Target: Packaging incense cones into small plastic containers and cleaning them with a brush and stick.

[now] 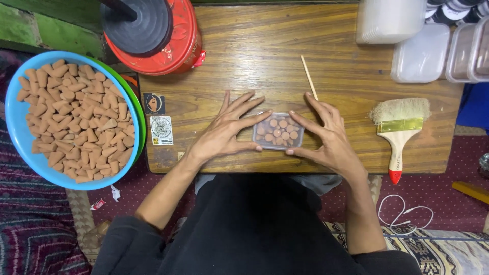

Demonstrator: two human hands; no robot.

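We note a small clear box (278,131) of brown cones at table (254,51) centre. Left hand (224,133) presses its 9 o'clock side, right hand (326,135) its 3 o'clock side, fingers spread, both touching. A brush (400,127) lies at 3 o'clock, a blue bowl (20,137) at 9 o'clock.

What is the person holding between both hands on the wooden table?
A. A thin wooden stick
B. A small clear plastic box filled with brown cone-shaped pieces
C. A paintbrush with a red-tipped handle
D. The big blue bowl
B: the left hand and right hand rest against either side of the small clear box, in which the round ends of brown pieces show.
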